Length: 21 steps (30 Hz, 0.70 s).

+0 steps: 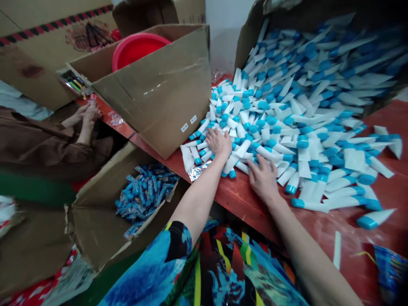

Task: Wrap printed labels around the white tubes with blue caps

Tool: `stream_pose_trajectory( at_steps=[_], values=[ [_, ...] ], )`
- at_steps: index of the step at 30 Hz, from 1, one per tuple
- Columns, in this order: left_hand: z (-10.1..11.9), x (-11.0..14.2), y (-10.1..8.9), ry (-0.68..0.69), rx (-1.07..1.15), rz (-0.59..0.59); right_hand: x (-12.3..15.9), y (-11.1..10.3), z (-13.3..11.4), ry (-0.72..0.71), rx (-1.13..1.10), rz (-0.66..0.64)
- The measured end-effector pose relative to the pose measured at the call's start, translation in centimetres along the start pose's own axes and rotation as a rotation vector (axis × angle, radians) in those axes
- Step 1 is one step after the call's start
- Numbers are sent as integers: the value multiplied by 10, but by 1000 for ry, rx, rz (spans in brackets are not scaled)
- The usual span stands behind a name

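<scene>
Loose fingers of the left hand (219, 143) are spread over the near-left part of the heap, with nothing clenched in them that shows; the right hand (264, 180) is half curled at the front edge, its tips against the pieces, and whether it pinches one I cannot tell. The white tubes with blue ends (267, 152) lie heaped on the red table (236, 195), running back into a carton on its side (251, 38). They look light, the white part thin and flexible, the blue end firmer and perhaps a bit slick; that end seems the surer place to take hold, and a hard squeeze on the white could crease it. They overlap too much to count, certainly dozens.

Just beside the left hand are one silver wrapper (199, 171) and one tall cardboard box (178, 93), with two small labels and one red basin (140, 51) inside. Lower down, one open carton (98, 212) holds many blue packets (143, 191), uncountable. At the right lie one white strip (337, 250) and one blue bag (390, 267). Far left, a co-worker's two hands (91, 112) are together.
</scene>
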<state>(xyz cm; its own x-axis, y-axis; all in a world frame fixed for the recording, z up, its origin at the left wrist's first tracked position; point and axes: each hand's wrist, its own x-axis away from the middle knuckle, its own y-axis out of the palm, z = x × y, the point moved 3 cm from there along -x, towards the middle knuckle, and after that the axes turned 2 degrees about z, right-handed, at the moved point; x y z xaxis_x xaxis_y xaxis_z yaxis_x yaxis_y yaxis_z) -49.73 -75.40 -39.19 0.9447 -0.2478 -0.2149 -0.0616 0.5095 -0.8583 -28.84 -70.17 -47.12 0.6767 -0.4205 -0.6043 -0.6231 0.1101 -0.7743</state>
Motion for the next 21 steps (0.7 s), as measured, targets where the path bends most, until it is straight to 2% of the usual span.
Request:
stream_pose_trajectory(
  at_steps=[2,4,6,9,11,13,15,17,21],
  values=[
    [7,4,5,-11,45,1,6,-9,1,14,-53,170],
    [6,8,6,38,111,10,14,-20,-11,-93,-131,255],
    [-7,17,1,168,197,38,20,-27,-35,-278,-213,175],
    [-54,45,-16,380,287,93,26,-25,-66,-441,-288,-74],
    [-96,69,-26,398,230,106,24,-17,-76,-437,-294,-159],
    [-131,92,-31,374,136,78,19,-5,-79,-385,-275,-154],
    [-151,109,-31,373,59,63,12,10,-80,-315,-258,-116],
    [-154,119,-27,413,7,44,2,26,-82,-234,-245,-115],
    [-143,126,-20,482,-42,4,-27,49,-85,-140,-163,-191]
  ],
)
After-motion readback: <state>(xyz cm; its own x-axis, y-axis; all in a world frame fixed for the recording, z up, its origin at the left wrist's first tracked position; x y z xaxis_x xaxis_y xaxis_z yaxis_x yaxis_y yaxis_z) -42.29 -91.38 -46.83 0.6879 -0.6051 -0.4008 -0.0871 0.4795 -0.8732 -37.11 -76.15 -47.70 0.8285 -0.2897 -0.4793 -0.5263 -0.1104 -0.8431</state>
